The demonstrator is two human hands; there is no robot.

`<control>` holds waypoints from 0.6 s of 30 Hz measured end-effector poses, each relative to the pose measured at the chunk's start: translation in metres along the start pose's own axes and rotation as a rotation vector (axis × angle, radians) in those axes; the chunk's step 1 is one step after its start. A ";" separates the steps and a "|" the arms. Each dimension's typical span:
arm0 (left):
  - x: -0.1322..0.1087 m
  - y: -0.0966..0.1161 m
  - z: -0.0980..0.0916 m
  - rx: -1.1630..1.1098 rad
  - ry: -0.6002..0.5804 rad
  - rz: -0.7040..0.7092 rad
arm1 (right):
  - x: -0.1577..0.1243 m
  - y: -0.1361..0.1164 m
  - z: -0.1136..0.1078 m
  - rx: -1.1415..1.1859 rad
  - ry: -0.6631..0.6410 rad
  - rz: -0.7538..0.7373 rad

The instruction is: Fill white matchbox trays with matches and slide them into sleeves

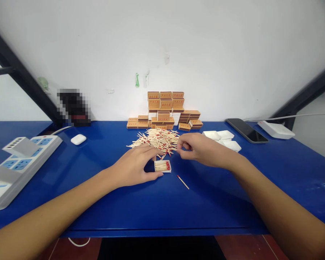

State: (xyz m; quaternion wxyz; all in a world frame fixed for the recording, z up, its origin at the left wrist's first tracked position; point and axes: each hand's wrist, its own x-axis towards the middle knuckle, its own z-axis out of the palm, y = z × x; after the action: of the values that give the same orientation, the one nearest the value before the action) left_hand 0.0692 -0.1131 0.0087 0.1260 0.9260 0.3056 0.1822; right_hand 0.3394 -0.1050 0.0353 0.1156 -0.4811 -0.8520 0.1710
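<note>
My left hand (137, 164) rests on the blue table, its thumb and fingers closed around the left end of a small white matchbox tray (155, 167). Inside the tray lie several matches (162, 166), their red heads to the right. At the right edge of the match pile (158, 139), my right hand (196, 148) pinches a match (174, 149) between thumb and forefinger. Its curled fingers partly hide the pile. One loose match (183, 182) lies on the table to the lower right of the tray.
Stacked matchboxes (166, 104) stand against the wall behind the pile. White trays (218, 135), a phone (246, 130) and a white device (276, 130) lie to the right. On the left are an earphone case (78, 139) and a power strip (47, 148).
</note>
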 end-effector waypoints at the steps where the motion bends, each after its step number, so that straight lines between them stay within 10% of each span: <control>1: 0.000 0.000 0.000 -0.003 -0.005 -0.006 | -0.001 -0.005 0.003 0.046 -0.006 -0.058; 18: 0.002 -0.001 0.001 0.007 -0.015 0.025 | -0.004 -0.027 0.013 0.041 -0.035 -0.204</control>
State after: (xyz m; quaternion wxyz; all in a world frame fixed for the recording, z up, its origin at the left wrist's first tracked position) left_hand 0.0705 -0.1107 0.0078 0.1225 0.9316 0.2936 0.1758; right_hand 0.3157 -0.1241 0.0343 0.1277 -0.3861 -0.8948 0.1842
